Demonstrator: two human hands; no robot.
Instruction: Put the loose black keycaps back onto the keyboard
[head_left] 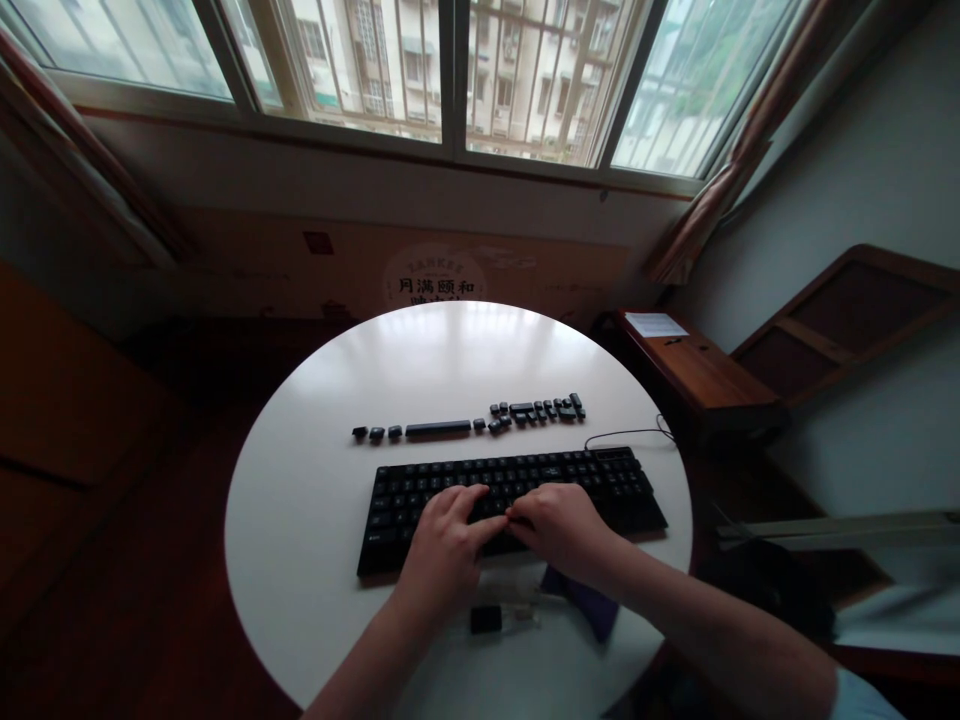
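A black keyboard (pixel 391 508) lies across the white round table (pixel 300 540), a row of its lower keys partly covered by my hands. My left hand (pixel 448 540) rests on it with fingers spread, the index finger reaching toward my right hand. Bent and pinched together, the fingers of my right hand (pixel 559 522) touch the lower middle of the keyboard; what sits between them is hidden. Behind the keyboard, loose black keycaps stand in a line, among them a long spacebar keycap (pixel 438 429) and a cluster of keycaps (pixel 536 409) to the right.
Near my wrists lie a dark purple cloth (pixel 589 600) and a small clear object with a black end (pixel 486 619). The keyboard cable (pixel 622 432) runs off the table's right side. A wooden stand (pixel 697 370) holding paper (pixel 655 325) is beyond, below the window.
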